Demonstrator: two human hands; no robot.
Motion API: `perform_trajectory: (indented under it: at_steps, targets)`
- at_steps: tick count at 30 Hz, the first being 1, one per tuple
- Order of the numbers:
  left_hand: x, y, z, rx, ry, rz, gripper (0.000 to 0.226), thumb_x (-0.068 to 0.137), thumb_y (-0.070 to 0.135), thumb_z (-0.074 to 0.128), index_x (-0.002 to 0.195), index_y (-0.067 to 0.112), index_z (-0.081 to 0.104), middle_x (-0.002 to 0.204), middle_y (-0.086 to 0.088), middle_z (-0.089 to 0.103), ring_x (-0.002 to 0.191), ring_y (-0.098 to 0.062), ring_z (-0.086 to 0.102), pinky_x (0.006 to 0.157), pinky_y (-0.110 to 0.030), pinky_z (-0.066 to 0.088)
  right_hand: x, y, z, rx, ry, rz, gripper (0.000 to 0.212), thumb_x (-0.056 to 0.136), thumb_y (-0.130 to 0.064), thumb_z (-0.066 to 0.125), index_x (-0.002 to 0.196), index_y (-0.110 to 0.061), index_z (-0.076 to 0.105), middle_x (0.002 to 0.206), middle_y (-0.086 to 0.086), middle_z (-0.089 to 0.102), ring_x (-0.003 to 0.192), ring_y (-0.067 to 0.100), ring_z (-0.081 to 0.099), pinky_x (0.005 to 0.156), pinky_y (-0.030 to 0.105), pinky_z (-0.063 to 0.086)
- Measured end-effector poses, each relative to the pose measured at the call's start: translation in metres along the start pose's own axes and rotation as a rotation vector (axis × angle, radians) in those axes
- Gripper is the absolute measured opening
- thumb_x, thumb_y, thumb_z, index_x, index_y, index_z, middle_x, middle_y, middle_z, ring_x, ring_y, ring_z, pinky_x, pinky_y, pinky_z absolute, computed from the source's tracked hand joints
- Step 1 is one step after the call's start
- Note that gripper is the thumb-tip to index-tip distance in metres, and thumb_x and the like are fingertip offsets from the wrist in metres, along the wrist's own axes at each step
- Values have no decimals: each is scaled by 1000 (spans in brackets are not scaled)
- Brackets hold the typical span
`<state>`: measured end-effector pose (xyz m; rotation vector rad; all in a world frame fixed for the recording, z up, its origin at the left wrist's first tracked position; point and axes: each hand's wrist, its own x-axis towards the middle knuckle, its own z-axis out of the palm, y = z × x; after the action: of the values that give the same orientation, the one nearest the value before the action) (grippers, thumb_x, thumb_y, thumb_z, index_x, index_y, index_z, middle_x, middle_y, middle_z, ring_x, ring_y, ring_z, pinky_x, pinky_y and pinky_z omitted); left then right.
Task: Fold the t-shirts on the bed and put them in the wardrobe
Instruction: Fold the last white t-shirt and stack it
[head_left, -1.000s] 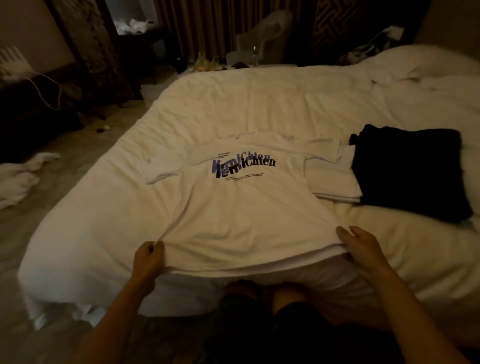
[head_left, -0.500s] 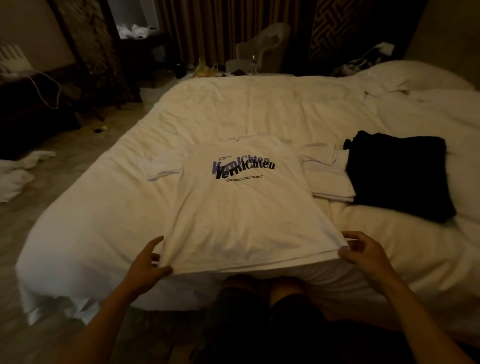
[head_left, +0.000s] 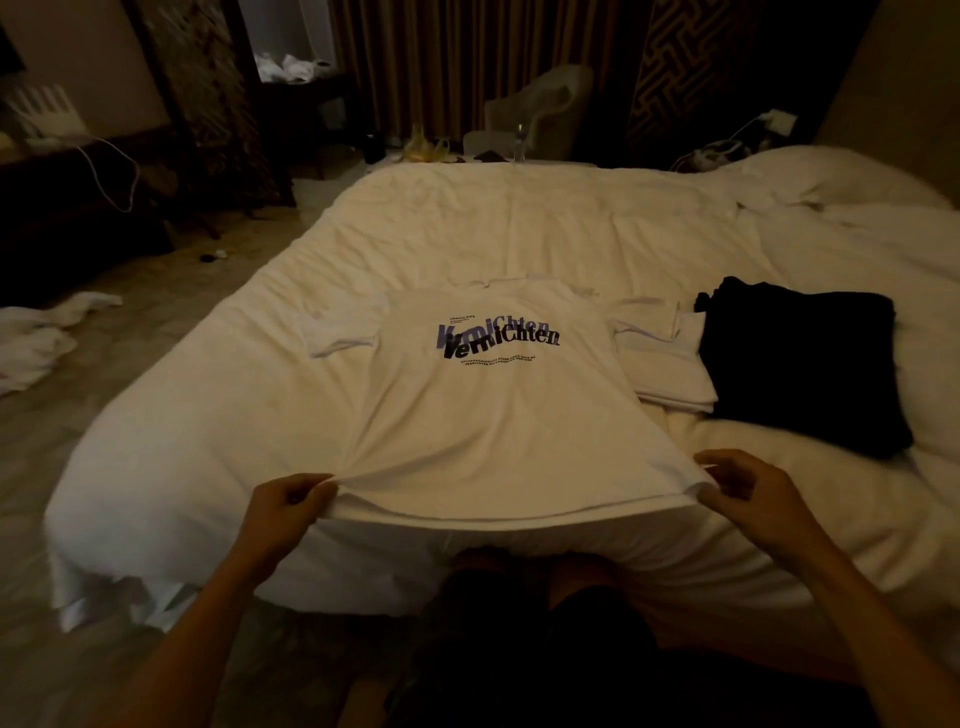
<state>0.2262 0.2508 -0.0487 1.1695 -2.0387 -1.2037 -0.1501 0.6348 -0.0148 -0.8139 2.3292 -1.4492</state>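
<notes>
Two-handed at the bed (head_left: 467, 234) edge: pinching the hem of a white t-shirt (head_left: 493, 415), left hand (head_left: 288, 506) on one corner, right hand (head_left: 753, 499) on the other, folded clothes (head_left: 800, 364) just beside.

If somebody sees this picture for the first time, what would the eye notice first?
A white t-shirt with dark lettering lies spread print-up on the near side of the bed. The left hand and right hand pinch its near hem corners. To its right lies a folded black garment, beside a folded white garment.
</notes>
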Motion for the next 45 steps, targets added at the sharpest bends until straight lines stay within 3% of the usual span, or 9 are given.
perform_trajectory:
  at_steps: [4, 10, 15, 20, 24, 28, 32, 39, 45]
  targets:
    - [-4, 2, -3, -6, -86, -55, 34, 79, 9, 81, 111, 16, 72, 101, -1, 68, 92, -10, 62, 87, -33, 46, -1, 5, 3, 6, 28, 17, 29, 82, 6, 74, 99, -18, 71, 96, -5, 71, 83, -1, 68, 70, 5, 50]
    - [-11, 1, -1, -31, -72, -14, 34, 80, 4, 79, 111, 17, 72, 107, -3, 67, 100, -21, 60, 89, -33, 45, -4, 24, 11, 88, 230, 76, 16, 94, -3, 61, 99, -15, 71, 86, 11, 71, 77, 28, 68, 64, 29, 58]
    - [-11, 13, -5, -98, 32, 68, 18, 85, 8, 76, 102, 13, 74, 73, -1, 73, 70, -12, 67, 60, -12, 52, -3, 14, 12, 231, 373, 109, 11, 98, -11, 60, 106, -10, 67, 85, 15, 71, 72, 26, 71, 59, 19, 58]
    - [-3, 26, -13, -28, 196, 174, 12, 92, 26, 69, 103, 21, 71, 69, -2, 72, 59, -10, 68, 57, -20, 55, 7, -8, 5, 262, 484, 13, 15, 97, -10, 60, 93, -23, 66, 78, 8, 69, 64, 14, 71, 57, 18, 57]
    - [-12, 11, -12, 106, 192, 181, 10, 94, 21, 67, 102, 19, 72, 69, 0, 72, 61, -5, 67, 58, -13, 50, -3, 9, 5, 183, 424, 58, 15, 97, -5, 58, 97, -18, 67, 82, 14, 71, 69, 22, 72, 62, 21, 59]
    - [-26, -14, -6, 242, 151, 164, 11, 97, 17, 63, 104, 15, 71, 78, -1, 73, 65, -5, 67, 66, -22, 48, -22, 30, 9, 131, 355, 113, 22, 96, -6, 59, 90, -26, 68, 75, 10, 72, 74, 26, 73, 68, 33, 61]
    - [-33, -14, 0, 212, 221, 121, 12, 102, 15, 53, 110, 11, 61, 86, -8, 73, 68, -7, 67, 65, -23, 48, -22, 27, 9, 158, 367, 114, 20, 97, -6, 58, 93, -23, 68, 81, 12, 72, 74, 25, 73, 63, 28, 60]
    - [-31, 10, -1, 140, 288, 122, 16, 95, 12, 64, 110, 13, 69, 75, -2, 71, 70, -6, 65, 76, -31, 51, -13, 21, 4, 144, 381, 80, 18, 97, -5, 58, 97, -20, 67, 92, 9, 70, 80, 25, 71, 77, 42, 58]
    - [-38, 1, -11, 285, 142, 208, 14, 85, 13, 76, 96, 22, 74, 67, 5, 70, 59, -5, 66, 68, -25, 51, -11, 26, -7, 156, 398, 124, 24, 96, -2, 57, 93, -23, 68, 95, 14, 70, 82, 27, 70, 62, 22, 59]
